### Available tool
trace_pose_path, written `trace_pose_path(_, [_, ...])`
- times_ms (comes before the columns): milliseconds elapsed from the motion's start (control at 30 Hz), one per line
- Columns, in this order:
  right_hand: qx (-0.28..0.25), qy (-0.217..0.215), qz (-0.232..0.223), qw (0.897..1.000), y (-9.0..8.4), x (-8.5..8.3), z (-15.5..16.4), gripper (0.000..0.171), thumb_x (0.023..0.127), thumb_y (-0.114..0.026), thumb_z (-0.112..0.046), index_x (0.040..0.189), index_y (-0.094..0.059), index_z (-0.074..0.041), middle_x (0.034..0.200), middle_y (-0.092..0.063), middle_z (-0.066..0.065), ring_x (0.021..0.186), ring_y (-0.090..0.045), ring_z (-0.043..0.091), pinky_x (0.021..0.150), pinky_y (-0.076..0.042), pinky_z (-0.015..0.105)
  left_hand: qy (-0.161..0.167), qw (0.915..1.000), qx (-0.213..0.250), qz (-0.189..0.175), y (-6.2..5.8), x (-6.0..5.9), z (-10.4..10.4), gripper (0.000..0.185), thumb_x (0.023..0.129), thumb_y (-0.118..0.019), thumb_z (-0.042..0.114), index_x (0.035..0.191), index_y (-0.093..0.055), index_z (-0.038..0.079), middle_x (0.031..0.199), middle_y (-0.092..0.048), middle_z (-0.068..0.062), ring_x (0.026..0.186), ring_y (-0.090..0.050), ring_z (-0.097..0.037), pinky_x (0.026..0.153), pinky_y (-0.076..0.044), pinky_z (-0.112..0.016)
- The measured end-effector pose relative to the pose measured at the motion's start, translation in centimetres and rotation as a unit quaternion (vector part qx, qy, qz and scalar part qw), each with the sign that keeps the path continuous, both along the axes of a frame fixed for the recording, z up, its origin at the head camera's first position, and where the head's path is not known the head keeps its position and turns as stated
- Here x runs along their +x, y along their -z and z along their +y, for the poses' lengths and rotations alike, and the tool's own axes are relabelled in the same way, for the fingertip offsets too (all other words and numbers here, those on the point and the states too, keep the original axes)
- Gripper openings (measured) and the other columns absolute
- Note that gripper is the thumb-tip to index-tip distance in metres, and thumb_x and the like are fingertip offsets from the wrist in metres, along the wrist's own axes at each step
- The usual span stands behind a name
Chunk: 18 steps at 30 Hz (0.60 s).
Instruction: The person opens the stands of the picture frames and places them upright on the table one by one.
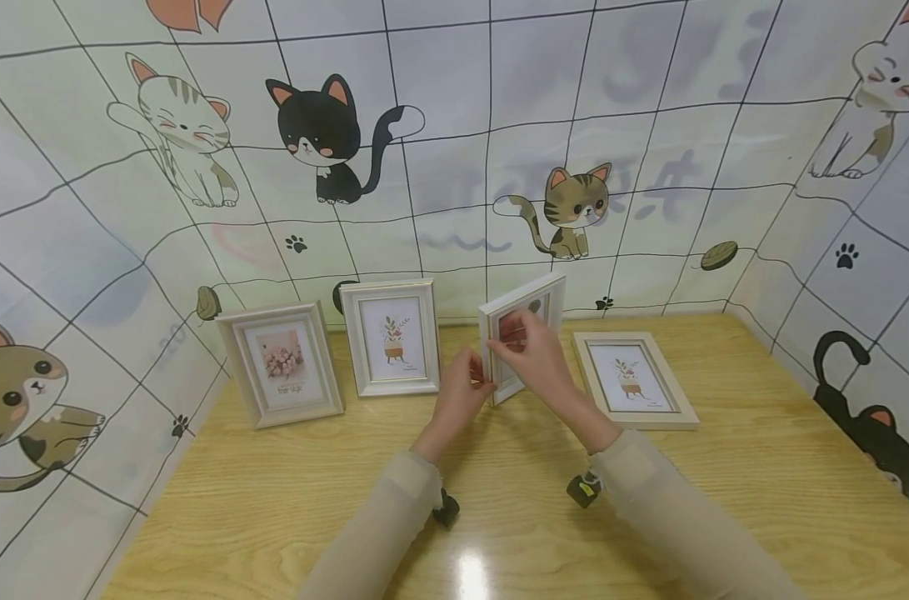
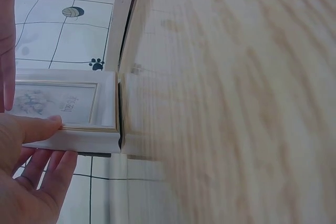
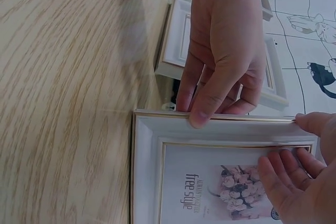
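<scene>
A white picture frame [image 1: 523, 321] stands upright on its edge at the middle of the wooden table [image 1: 761, 467]. It shows pink flowers and the words "free style" [image 3: 220, 177]. My left hand [image 1: 472, 382] grips its left edge, thumb on the front [image 2: 44, 127] and fingers behind. My right hand [image 1: 520, 346] holds the frame from the front, with its fingertips [image 3: 281, 169] on the glass and its thumb at the frame's edge. In the right wrist view my left hand [image 3: 226, 56] reaches down over the frame's border.
Two more white frames stand against the cat-print backdrop, one at the left [image 1: 282, 365] and one in the middle [image 1: 392, 337]. Another frame [image 1: 634, 382] lies flat to the right of my hands. The backdrop walls close the table in at the back and both sides.
</scene>
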State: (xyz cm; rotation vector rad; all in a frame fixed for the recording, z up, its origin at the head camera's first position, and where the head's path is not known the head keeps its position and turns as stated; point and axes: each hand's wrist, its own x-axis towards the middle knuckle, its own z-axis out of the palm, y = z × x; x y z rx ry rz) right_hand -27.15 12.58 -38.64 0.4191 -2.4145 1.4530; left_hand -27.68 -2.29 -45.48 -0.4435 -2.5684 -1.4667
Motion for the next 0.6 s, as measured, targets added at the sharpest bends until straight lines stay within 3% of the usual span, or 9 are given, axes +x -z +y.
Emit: trace_pose_path(600, [0.015, 0.032, 0.039, 0.999, 0.59, 0.17, -0.68, 0.037, 0.088, -0.076, -0.015, 0.11, -0.052, 0.004, 0.102, -0.067, 0.02, 0.092, -0.07, 0.031, 0.079, -0.064, 0.036, -0.004, 0.9999, -0.007, 0.011, 0.08, -0.03, 0.26, 0.03, 0.083, -0.076, -0.004, 0.098, -0.051, 0.002, 0.099, -0.064, -0.014, 0.094, -0.067, -0.025, 0.078, -0.061, -0.022])
